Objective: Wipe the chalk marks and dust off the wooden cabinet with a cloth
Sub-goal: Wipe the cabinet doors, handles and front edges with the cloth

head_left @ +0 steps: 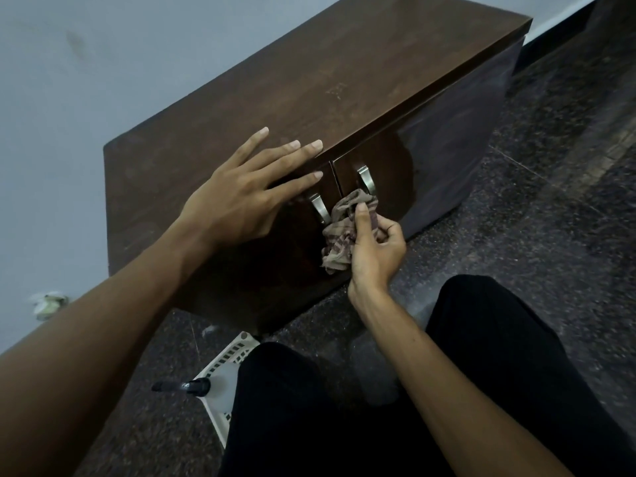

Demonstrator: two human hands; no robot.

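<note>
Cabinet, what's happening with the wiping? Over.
Left hand flat on cabinet top. Right hand holds cloth at the door handles. Faint chalk marks on top. Nothing blocking.

Dim, flat light. Pale grey wall (86,63) along the left and far side; dark speckled stone floor (550,218) right and near.

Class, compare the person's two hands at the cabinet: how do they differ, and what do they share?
The left hand lies flat, fingers straight; the right hand is curled. The left hand holds nothing; the right hand grips the striped cloth. The left hand rests on the cabinet top; the right hand is lower, at the door front. Both are bare.
</note>
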